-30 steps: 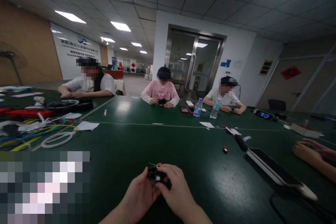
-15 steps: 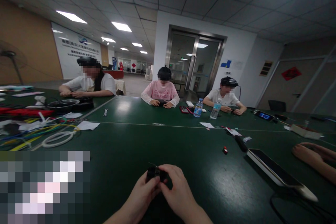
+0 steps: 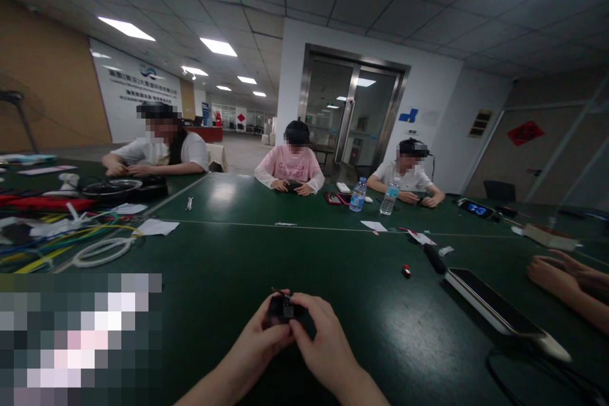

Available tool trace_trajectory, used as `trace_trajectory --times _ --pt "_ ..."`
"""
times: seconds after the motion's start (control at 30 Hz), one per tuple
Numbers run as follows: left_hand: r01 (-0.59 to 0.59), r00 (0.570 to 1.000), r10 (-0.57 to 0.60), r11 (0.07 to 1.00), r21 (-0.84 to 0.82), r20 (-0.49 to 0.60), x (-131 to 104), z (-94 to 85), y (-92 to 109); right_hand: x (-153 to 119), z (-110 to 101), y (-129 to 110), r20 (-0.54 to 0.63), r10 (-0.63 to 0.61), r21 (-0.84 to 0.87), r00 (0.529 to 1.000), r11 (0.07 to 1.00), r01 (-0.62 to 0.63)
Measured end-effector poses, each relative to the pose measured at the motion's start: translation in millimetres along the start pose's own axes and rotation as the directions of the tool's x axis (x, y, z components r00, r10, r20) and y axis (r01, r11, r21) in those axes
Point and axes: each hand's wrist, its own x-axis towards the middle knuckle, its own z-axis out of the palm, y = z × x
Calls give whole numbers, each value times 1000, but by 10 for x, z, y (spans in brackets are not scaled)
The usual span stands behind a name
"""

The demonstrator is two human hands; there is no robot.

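Between my hands, above the near edge of the dark green table (image 3: 228, 266), is a small black object (image 3: 284, 308) with a greyish block in its middle and a thin wire-like piece at its top left. I cannot make out its exact kind. My left hand (image 3: 259, 339) grips it from the left, thumb in front. My right hand (image 3: 321, 333) closes on its right end, with fingers over the top and the thumb below. The fingers hide part of it.
Cables (image 3: 102, 252) and a red case (image 3: 57, 204) lie at the left. Ahead are a small wrench (image 3: 189, 203), paper (image 3: 158, 228) and two water bottles (image 3: 389, 198). A long flat device (image 3: 495, 304) and a small red item (image 3: 406, 271) lie right. Other people sit around the table.
The black object has turned slightly in my hands, so its grey middle block shows more clearly. My left thumb has slid lower, and my right fingers have shifted a little along it.
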Motion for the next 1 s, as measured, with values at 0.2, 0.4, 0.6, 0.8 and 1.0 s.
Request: trace_trajectory --times 0.2,0.4,0.6,0.8,1.0 --pt "-34 989 -7 963 266 150 72 -202 113 -7 -36 -49 64 16 24 998 1000 -17" --pt "-95 973 -28 856 508 230 101 -379 273 -5 -9 -69 122 102 34 987 994 -107" --pt "-89 964 -65 834 544 257 90 -387 268 9 -33 -84 165 127 57 978 989 -138" --pt "-128 964 -30 817 562 263 94 -380 259 2 -41 -52 159 87 61 983 993 -98" --pt "-154 952 -40 795 587 304 105 -383 238 10 7 -14 157 78 49 985 995 -87"
